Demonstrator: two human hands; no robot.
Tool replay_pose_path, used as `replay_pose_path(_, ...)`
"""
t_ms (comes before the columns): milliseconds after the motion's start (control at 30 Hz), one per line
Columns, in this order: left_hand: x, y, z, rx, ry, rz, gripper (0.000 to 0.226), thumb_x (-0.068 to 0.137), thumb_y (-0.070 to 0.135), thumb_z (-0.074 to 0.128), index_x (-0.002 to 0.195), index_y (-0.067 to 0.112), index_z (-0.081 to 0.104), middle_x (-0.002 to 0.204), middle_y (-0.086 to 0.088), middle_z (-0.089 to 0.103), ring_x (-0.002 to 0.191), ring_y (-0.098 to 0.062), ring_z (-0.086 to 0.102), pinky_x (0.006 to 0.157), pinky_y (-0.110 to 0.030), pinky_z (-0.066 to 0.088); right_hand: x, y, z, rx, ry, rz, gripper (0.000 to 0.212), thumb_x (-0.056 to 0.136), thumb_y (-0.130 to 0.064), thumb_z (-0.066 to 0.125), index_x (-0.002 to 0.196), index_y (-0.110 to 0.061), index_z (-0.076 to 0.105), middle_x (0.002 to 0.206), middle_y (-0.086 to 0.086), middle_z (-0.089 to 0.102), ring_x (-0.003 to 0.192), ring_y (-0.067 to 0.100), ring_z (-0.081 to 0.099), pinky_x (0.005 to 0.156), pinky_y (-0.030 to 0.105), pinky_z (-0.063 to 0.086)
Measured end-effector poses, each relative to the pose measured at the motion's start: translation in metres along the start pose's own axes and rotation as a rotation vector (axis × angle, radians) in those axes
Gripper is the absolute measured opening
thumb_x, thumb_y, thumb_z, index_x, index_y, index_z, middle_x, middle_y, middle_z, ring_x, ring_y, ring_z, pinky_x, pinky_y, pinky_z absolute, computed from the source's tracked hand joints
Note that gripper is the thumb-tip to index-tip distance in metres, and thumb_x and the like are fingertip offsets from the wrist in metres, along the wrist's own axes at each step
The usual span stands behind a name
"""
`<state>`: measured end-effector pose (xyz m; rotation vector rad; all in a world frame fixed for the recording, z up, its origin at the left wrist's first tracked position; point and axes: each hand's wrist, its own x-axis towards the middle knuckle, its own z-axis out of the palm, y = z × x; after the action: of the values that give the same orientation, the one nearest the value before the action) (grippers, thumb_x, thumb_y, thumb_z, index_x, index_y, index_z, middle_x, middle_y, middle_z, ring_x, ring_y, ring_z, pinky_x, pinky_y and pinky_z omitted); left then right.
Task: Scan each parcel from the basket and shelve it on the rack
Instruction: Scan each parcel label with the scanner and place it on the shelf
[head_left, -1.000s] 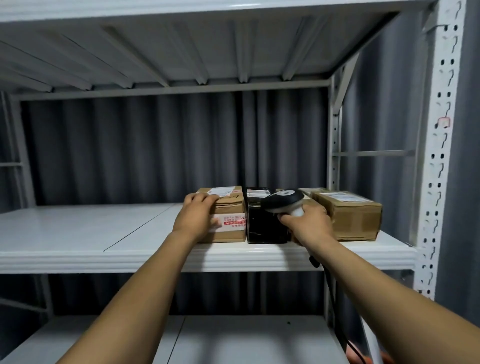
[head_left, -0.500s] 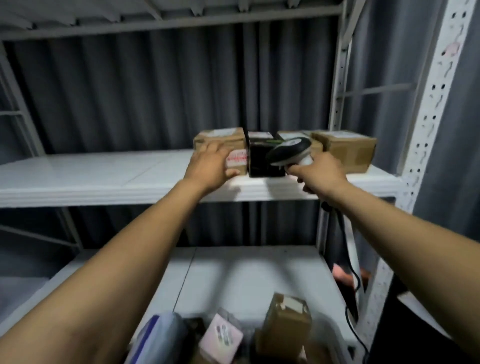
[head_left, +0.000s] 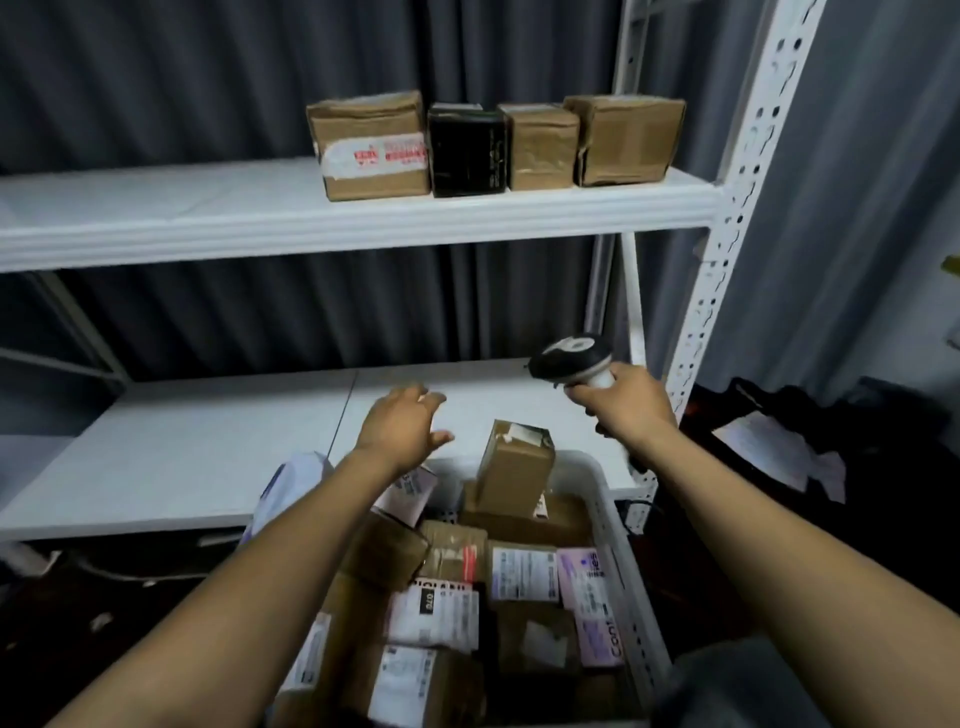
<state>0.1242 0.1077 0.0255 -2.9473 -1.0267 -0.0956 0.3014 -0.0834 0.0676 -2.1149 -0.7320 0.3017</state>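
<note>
A white basket (head_left: 618, 525) full of several parcels stands below me in front of the rack. A brown box (head_left: 514, 465) stands upright at the basket's far end. My left hand (head_left: 402, 428) hovers above the basket with fingers spread, holding nothing, just left of that box. My right hand (head_left: 621, 402) grips a barcode scanner (head_left: 569, 358) with a black head and white handle, above the basket's right side. On the rack's upper shelf (head_left: 208, 228) stands a row of parcels: a taped brown box (head_left: 369, 145), a black box (head_left: 467, 150) and two more brown boxes.
The rack's lower shelf (head_left: 182, 457) lies behind the basket. A white perforated upright (head_left: 748, 156) bounds the rack on the right. Dark bags and papers (head_left: 779, 452) lie on the floor at the right. A grey curtain hangs behind.
My view has dropped from the upper shelf to the basket. My left hand has let go of the taped brown box and come down over the basket. My right hand lowered the scanner.
</note>
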Motion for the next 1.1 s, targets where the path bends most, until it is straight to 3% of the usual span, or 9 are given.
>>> replay_pose_path(133, -0.023, -0.007, 0.051, -0.033, -0.134, -0.131, 0.062, 0.089, 0.045, 0.059, 0.144, 0.023, 0.039, 0.148, -0.011, 0.037, 0.13, -0.031, 0.041, 0.103, -0.038, 0.04, -0.013, 0.025, 0.029, -0.048, -0.1, 0.029, 0.023, 0.076, -0.043, 0.073, 0.083, -0.024, 0.063, 0.081, 0.006, 0.07, 0.073, 0.028, 0.068, 0.073, 0.043, 0.059)
replay_pose_path(267, -0.032, -0.009, 0.078, -0.046, -0.166, -0.231, 0.061, 0.084, 0.051, 0.063, 0.134, 0.023, 0.043, 0.137, -0.013, 0.04, 0.12, -0.032, 0.047, 0.097, -0.04, 0.042, -0.018, 0.037, 0.05, -0.121, -0.15, 0.038, 0.027, 0.08, -0.046, 0.071, 0.094, -0.023, 0.064, 0.084, 0.001, 0.068, 0.076, 0.021, 0.065, 0.068, 0.031, 0.052)
replay_pose_path(333, -0.031, -0.008, 0.09, -0.024, -0.159, -0.275, 0.068, 0.082, 0.056, 0.063, 0.136, 0.022, 0.038, 0.141, -0.018, 0.03, 0.122, -0.035, 0.042, 0.102, -0.041, 0.039, -0.019, 0.041, 0.057, -0.16, -0.155, 0.034, 0.029, 0.081, -0.046, 0.07, 0.099, -0.023, 0.064, 0.087, -0.001, 0.064, 0.08, 0.019, 0.059, 0.067, 0.027, 0.044)
replay_pose_path(433, -0.027, -0.006, 0.103, -0.056, -0.141, -0.375, 0.082, 0.082, 0.056, 0.064, 0.146, 0.023, 0.025, 0.149, -0.028, 0.011, 0.13, -0.042, 0.033, 0.11, -0.045, 0.033, -0.018, 0.046, 0.066, -0.184, -0.165, 0.056, 0.035, 0.081, -0.047, 0.069, 0.104, -0.021, 0.065, 0.095, 0.002, 0.068, 0.083, 0.02, 0.058, 0.07, 0.028, 0.044)
replay_pose_path(633, -0.022, -0.01, 0.112, -0.213, -0.002, -0.467, 0.066, 0.08, 0.061, 0.062, 0.131, 0.024, 0.042, 0.121, -0.019, 0.047, 0.113, -0.039, 0.046, 0.097, -0.04, 0.04, -0.021, 0.052, 0.073, -0.158, -0.182, 0.07, 0.032, 0.083, -0.047, 0.068, 0.102, -0.021, 0.064, 0.089, -0.001, 0.061, 0.083, 0.019, 0.056, 0.071, 0.028, 0.042)
replay_pose_path(800, -0.035, -0.015, 0.098, -0.567, 0.119, -0.462, 0.076, 0.063, 0.058, 0.068, 0.13, 0.027, 0.049, 0.123, -0.015, 0.051, 0.116, -0.036, 0.049, 0.1, -0.037, 0.042, -0.022, 0.05, 0.077, -0.028, -0.155, 0.084, 0.024, 0.081, -0.044, 0.071, 0.087, -0.022, 0.061, 0.087, 0.003, 0.07, 0.082, 0.023, 0.064, 0.073, 0.035, 0.053)
replay_pose_path(900, -0.05, -0.017, 0.088, -0.728, 0.143, -0.437, 0.098, 0.055, 0.047, 0.082, 0.14, 0.022, 0.039, 0.129, -0.008, 0.054, 0.119, -0.026, 0.05, 0.101, -0.036, 0.046, -0.028, 0.045, 0.079, 0.112, -0.118, 0.094, 0.021, 0.08, -0.038, 0.074, 0.079, -0.022, 0.061, 0.075, 0.004, 0.07, 0.072, 0.025, 0.067, 0.071, 0.041, 0.057)
replay_pose_path(1000, -0.07, -0.014, 0.079, -0.922, 0.102, -0.45, 0.114, 0.06, 0.038, 0.089, 0.15, 0.017, 0.023, 0.137, -0.002, 0.051, 0.119, -0.014, 0.049, 0.104, -0.03, 0.04, -0.034, 0.044, 0.08, 0.271, -0.093, 0.123, 0.016, 0.078, -0.031, 0.077, 0.078, -0.022, 0.064, 0.074, 0.003, 0.072, 0.073, 0.026, 0.069, 0.072, 0.046, 0.059)
replay_pose_path(1100, -0.092, -0.009, 0.071, -1.132, 0.01, -0.405, 0.105, 0.067, 0.022, 0.087, 0.15, 0.021, 0.023, 0.139, 0.001, 0.05, 0.113, -0.009, 0.051, 0.099, -0.03, 0.046, -0.041, 0.045, 0.077, 0.441, -0.079, 0.152, 0.013, 0.078, -0.026, 0.078, 0.08, -0.021, 0.066, 0.07, -0.005, 0.071, 0.072, 0.019, 0.068, 0.068, 0.038, 0.057)
